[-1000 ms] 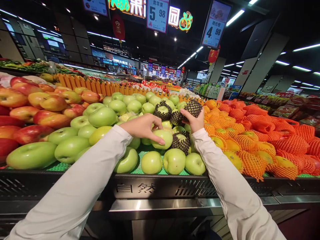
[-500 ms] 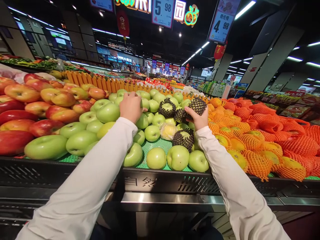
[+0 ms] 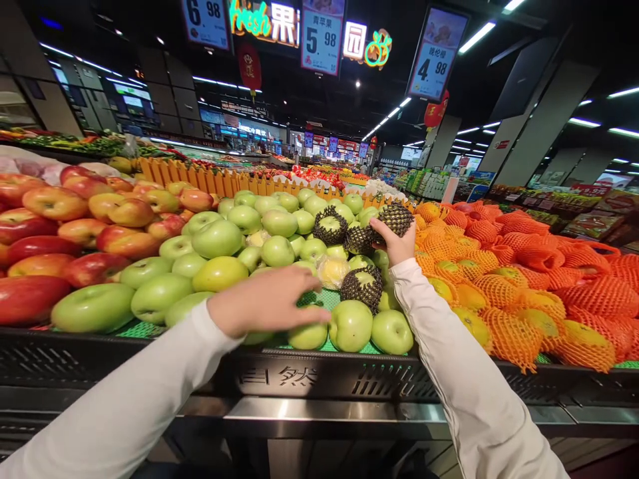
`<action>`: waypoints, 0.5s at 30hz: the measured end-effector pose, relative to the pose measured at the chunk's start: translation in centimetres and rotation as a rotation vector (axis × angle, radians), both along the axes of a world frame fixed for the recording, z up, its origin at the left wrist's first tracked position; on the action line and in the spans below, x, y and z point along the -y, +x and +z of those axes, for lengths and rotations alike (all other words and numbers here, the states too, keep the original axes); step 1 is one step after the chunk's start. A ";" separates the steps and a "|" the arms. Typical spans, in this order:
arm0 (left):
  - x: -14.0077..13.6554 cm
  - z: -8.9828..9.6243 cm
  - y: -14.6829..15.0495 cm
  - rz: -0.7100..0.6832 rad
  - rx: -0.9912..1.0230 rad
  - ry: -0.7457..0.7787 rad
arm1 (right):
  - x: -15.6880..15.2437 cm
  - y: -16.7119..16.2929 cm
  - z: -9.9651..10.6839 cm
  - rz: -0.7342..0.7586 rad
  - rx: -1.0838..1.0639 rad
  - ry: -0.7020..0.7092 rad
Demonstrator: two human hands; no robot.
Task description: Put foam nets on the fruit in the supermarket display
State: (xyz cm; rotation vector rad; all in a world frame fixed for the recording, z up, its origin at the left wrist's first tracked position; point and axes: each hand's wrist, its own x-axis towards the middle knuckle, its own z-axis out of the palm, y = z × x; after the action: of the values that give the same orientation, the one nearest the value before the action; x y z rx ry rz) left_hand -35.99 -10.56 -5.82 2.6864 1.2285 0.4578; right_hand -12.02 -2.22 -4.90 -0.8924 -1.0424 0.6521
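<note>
The left hand (image 3: 264, 303) lies palm-down, fingers loosely spread, over a round green apple (image 3: 308, 336) in the front row of the fruit stand's surface (image 3: 319, 379). The right hand (image 3: 394, 241) grips a black foam-net sleeve (image 3: 396, 217), raised above the green apple pile beside the orange-netted citrus (image 3: 504, 319).

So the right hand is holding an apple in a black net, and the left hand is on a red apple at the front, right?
Not quite. The head view shows the left hand on a green apple in the front row, not a red one. The red apples lie further left, untouched. The right hand does hold an apple in a black net.
</note>
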 end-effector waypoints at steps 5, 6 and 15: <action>3.3 -3.4 -0.3 -0.063 -0.166 -0.020 | -0.2 0.0 -0.1 0.018 -0.040 -0.024; 3.2 -3.3 -0.7 -0.076 -0.156 -0.029 | -0.2 0.0 -0.2 0.018 -0.047 -0.028; -5.0 5.7 -1.0 0.069 0.407 0.536 | -0.5 -0.1 -0.4 0.226 -0.203 -0.181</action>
State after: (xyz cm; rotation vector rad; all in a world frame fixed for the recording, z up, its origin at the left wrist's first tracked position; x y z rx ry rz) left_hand -36.96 -5.53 -0.17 2.7333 1.2028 1.4422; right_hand -12.14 -1.67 -5.26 -0.8504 -0.9174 1.0186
